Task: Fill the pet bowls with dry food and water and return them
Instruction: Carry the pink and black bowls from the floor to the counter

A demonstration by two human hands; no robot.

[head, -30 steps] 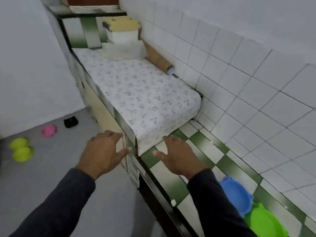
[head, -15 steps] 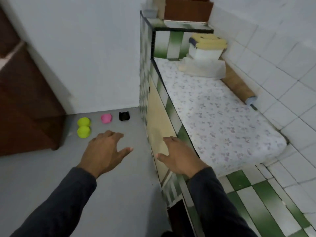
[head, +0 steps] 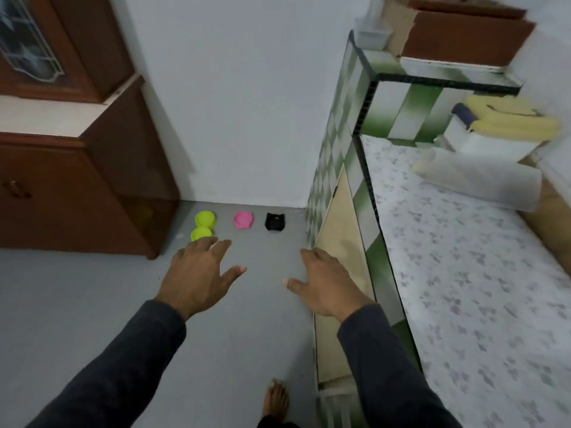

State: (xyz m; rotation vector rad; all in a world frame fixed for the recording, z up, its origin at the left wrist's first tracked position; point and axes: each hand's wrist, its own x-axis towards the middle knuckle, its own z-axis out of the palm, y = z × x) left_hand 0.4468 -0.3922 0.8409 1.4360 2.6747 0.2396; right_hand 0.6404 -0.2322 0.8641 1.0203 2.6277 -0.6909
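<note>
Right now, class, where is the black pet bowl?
In the head view, the black bowl sits on the grey floor by the far wall, between the pink bowl on its left and the green-tiled counter's base.

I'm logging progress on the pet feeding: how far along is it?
Nothing looks done yet. The yellow-green double bowl, pink bowl and black bowl sit on the floor by the wall. The left hand and right hand are open and hold nothing. Collecting, filling and returning remain.
</note>
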